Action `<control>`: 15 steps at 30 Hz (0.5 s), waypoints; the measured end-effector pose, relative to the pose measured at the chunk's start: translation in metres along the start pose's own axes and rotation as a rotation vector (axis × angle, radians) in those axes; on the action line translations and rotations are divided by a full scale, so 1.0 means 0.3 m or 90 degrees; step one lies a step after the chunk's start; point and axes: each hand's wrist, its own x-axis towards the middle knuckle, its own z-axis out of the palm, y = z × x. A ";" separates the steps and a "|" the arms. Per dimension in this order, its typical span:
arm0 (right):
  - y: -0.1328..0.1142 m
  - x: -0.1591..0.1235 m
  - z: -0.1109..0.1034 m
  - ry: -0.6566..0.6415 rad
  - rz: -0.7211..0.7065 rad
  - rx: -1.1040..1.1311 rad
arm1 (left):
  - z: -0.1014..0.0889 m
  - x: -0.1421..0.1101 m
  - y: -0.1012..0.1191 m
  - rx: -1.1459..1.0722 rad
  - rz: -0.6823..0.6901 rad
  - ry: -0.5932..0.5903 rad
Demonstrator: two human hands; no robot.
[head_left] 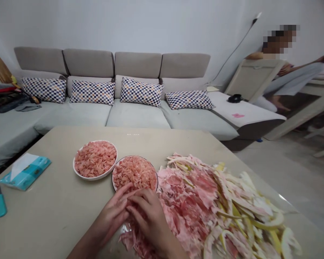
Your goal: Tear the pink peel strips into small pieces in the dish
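My left hand [112, 213] and my right hand [149, 211] meet fingertip to fingertip at the near edge of a dark-rimmed plate [113, 184] heaped with pink pomelo flesh [136, 172]. Fingers of both hands are curled and pressed together; whatever sits between them is hidden. Left of that plate stands a white bowl [97, 178] piled with more pink pomelo pieces [95, 158]. Pink membrane scraps [185, 201] spread beside and under my right hand. Thick yellow-green pomelo rinds [248, 216] lie heaped further right.
A fruit knife with a teal handle [0, 205] and a blue tissue pack [29, 172] lie on the table [56, 216] at left. Behind it runs a grey sofa [137, 117] with checkered cushions [142, 91]. Another person [291, 77] sits at the back right.
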 end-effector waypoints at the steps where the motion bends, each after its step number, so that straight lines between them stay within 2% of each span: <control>1: 0.000 0.001 -0.002 0.003 0.005 0.010 | -0.004 -0.001 0.002 0.024 0.009 0.004; 7: 0.011 0.004 -0.006 0.050 0.031 0.050 | -0.039 0.020 -0.004 0.204 0.108 0.086; 12: 0.018 0.007 -0.005 0.041 0.054 0.105 | -0.051 0.038 -0.009 0.329 0.185 0.136; 15: 0.010 0.015 -0.012 0.047 0.087 0.150 | -0.046 0.039 -0.006 0.360 0.200 0.164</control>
